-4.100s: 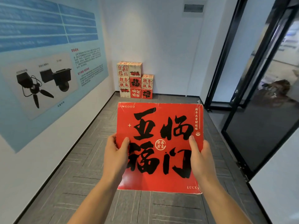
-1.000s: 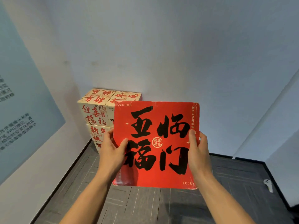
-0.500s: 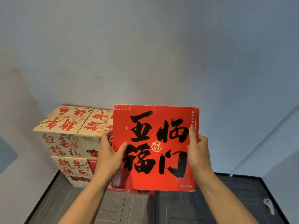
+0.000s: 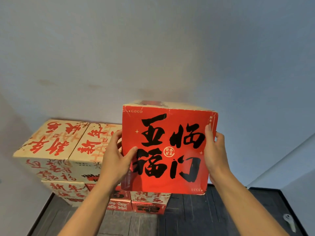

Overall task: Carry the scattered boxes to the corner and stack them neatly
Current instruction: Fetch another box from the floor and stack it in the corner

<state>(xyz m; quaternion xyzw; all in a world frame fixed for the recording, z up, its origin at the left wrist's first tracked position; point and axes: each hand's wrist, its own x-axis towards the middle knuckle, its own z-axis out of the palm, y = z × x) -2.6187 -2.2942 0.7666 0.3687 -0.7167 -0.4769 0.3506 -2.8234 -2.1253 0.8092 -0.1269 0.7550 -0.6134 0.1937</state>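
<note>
1. The left hand [image 4: 115, 160] grips the left edge of the red box [image 4: 168, 150]. The thumb lies flat on the red front face and the fingers wrap round the left side.
2. The right hand [image 4: 216, 155] grips the right edge the same way, with the thumb on the front face near the corner and the fingers curled behind the side panel.
3. The red box is held upright between both hands, clear of the floor [image 4: 187, 220]. Its front face carries large black characters and the words GOOD and LUCK, and a strip of its cream top is visible.
4. Directly below the box stands a short column [image 4: 150, 203] - a cream-topped box on a red one. Whether the held box touches this column cannot be determined.
5. Just left of the held box is the tall stack [image 4: 51, 143], which is cream boxes with red characters, two side by side on top and further layers beneath. It is set into the corner against the wall [image 4: 153, 48].
6. The floor is dark grey carpet tile. A small pale object [image 4: 288, 219] lies on it at the far right, well apart from the boxes - its type is not identifiable.
</note>
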